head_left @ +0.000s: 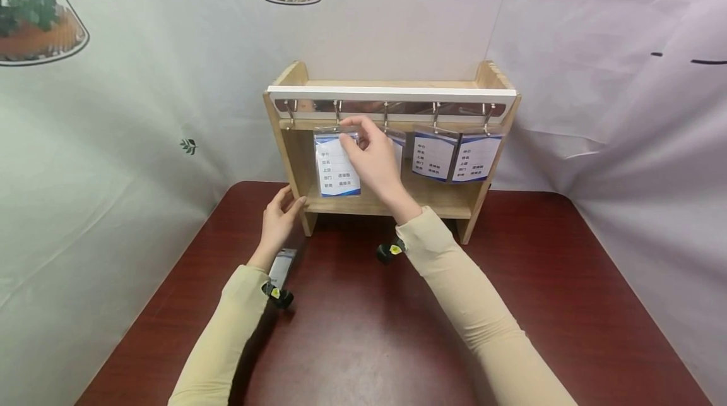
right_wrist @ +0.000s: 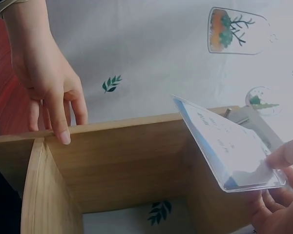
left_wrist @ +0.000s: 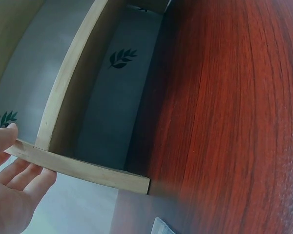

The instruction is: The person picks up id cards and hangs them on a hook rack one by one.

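A plastic-sleeved ID badge with a white and blue card is at the second hook from the left. My right hand pinches its upper edge between thumb and fingers. In the right wrist view the badge tilts out from the rack; whether it is on the hook cannot be told. My left hand grips the left side panel of the wooden rack, with thumb and fingers on either side of the board in the left wrist view.
Two badges, one beside another, hang at the right hooks. A further badge is partly hidden behind my right hand. Another badge lies on the dark red table by my left wrist. A printed curtain surrounds the table.
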The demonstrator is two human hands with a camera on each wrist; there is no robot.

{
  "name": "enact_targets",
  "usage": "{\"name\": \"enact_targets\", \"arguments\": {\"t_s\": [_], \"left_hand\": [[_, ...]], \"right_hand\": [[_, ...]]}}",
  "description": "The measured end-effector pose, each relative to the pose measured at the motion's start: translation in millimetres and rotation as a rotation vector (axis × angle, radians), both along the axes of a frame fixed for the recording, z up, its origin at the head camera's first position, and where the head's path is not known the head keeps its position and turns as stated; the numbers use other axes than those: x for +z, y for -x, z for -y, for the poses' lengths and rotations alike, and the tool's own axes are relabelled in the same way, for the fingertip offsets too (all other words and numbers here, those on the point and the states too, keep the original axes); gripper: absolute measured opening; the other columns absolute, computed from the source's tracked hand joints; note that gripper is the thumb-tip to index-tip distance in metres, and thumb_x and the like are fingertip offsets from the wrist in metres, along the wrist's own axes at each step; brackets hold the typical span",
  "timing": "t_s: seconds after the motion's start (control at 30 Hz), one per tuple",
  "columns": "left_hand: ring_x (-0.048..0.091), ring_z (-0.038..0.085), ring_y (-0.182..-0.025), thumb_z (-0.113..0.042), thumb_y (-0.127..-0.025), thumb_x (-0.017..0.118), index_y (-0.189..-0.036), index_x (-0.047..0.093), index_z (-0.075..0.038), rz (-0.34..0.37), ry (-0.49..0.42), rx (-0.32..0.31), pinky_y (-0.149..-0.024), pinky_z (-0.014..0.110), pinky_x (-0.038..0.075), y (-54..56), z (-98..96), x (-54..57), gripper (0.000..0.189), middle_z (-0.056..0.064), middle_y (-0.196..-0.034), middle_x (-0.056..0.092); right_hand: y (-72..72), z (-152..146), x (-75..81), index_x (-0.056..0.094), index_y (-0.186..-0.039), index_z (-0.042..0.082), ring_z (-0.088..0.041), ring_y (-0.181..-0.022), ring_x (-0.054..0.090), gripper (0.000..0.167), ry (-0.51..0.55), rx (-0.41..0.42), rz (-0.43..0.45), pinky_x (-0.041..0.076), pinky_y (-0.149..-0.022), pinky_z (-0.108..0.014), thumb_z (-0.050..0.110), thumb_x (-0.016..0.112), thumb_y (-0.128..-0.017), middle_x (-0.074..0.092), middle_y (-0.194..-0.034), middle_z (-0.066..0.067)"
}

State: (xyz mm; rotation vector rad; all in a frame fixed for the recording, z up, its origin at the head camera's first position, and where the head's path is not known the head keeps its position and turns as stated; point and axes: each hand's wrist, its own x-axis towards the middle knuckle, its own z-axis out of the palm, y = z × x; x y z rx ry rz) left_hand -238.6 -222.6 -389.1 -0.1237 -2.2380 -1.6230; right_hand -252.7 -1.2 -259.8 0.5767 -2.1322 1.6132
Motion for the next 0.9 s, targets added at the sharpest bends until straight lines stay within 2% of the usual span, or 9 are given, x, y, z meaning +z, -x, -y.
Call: {"name": "enact_targets", "arguments": {"t_s": [0.23, 0.33, 0.43, 0.5, 0.6, 0.73, 0.83, 0.9], "left_hand": [[0.063, 0.040, -0.116, -0.011, -0.099, 0.067, -0.141, 0.054, 0.003, 0.009, -0.029, 0.003, -0.089, 0.025, 0.056, 20.3, 10.5, -25.5, 0.046, 0.029, -0.131, 0.060], [0.064, 0.037, -0.116, -0.016, -0.098, 0.068, -0.141, 0.055, -0.001, 0.001, -0.016, 0.011, -0.089, 0.025, 0.057, 22.5, 12.4, -29.5, 0.047, 0.026, -0.131, 0.061], [0.065, 0.038, -0.115, -0.016, -0.098, 0.068, -0.141, 0.055, -0.001, -0.014, -0.008, 0.016, -0.086, 0.020, 0.056, 22.5, 13.2, -30.8, 0.047, 0.026, -0.130, 0.062], [0.065, 0.040, -0.113, -0.014, -0.099, 0.067, -0.141, 0.055, 0.001, -0.021, -0.002, 0.018, -0.082, 0.015, 0.055, 21.7, 12.7, -30.0, 0.046, 0.028, -0.129, 0.062], [0.066, 0.042, -0.110, -0.009, -0.099, 0.066, -0.140, 0.054, 0.005, -0.017, 0.008, 0.010, -0.080, 0.012, 0.054, 12.8, 7.6, -21.2, 0.044, 0.030, -0.128, 0.062], [0.067, 0.043, -0.108, -0.005, -0.099, 0.064, -0.137, 0.054, 0.009, -0.006, 0.022, 0.000, -0.084, 0.021, 0.058, -1.6, 0.4, -7.6, 0.042, 0.032, -0.127, 0.062], [0.067, 0.043, -0.108, -0.005, -0.099, 0.064, -0.136, 0.054, 0.009, -0.013, 0.032, 0.004, -0.087, 0.029, 0.059, -4.2, -0.9, -2.5, 0.041, 0.033, -0.125, 0.062], [0.066, 0.043, -0.109, -0.005, -0.098, 0.065, -0.136, 0.055, 0.009, -0.024, 0.037, 0.004, -0.088, 0.029, 0.059, -3.6, -1.0, 0.8, 0.041, 0.034, -0.125, 0.061]], "right_hand": [[0.4, 2, 1.1, 0.069, -0.114, 0.016, -0.013, -0.065, 0.051, 0.020, 0.002, -0.033, -0.015, 0.040, -0.056, -0.023, 0.017, 0.068, -0.094, 0.065, -0.082, 0.000], [0.6, 4, 1.5, 0.070, -0.113, 0.016, -0.013, -0.065, 0.052, 0.020, 0.015, -0.034, -0.018, 0.041, -0.057, -0.023, 0.016, 0.068, -0.094, 0.067, -0.083, -0.001], [1.9, 5, 1.6, 0.070, -0.114, 0.015, -0.014, -0.063, 0.050, 0.020, 0.022, -0.029, -0.015, 0.040, -0.055, -0.023, 0.015, 0.068, -0.094, 0.064, -0.078, -0.003], [3.8, 5, 1.0, 0.069, -0.115, 0.014, -0.014, -0.063, 0.050, 0.020, 0.021, -0.031, -0.011, 0.039, -0.054, -0.023, 0.015, 0.067, -0.095, 0.064, -0.079, -0.003], [5.9, 6, -1.0, 0.069, -0.116, 0.013, -0.013, -0.061, 0.049, 0.020, 0.015, -0.035, 0.000, 0.039, -0.052, -0.023, 0.014, 0.065, -0.096, 0.068, -0.084, -0.003], [7.0, 6, -5.0, 0.068, -0.117, 0.013, -0.013, -0.059, 0.049, 0.020, 0.012, -0.035, 0.011, 0.039, -0.051, -0.023, 0.015, 0.065, -0.097, 0.074, -0.094, -0.004], [7.8, 6, -5.0, 0.068, -0.116, 0.013, -0.012, -0.057, 0.046, 0.020, 0.020, -0.030, -0.002, 0.038, -0.051, -0.023, 0.015, 0.065, -0.097, 0.074, -0.096, -0.003], [8.1, 6, -3.0, 0.068, -0.116, 0.013, -0.012, -0.057, 0.046, 0.020, 0.025, -0.032, -0.011, 0.038, -0.051, -0.023, 0.015, 0.065, -0.097, 0.075, -0.097, -0.004]]}}
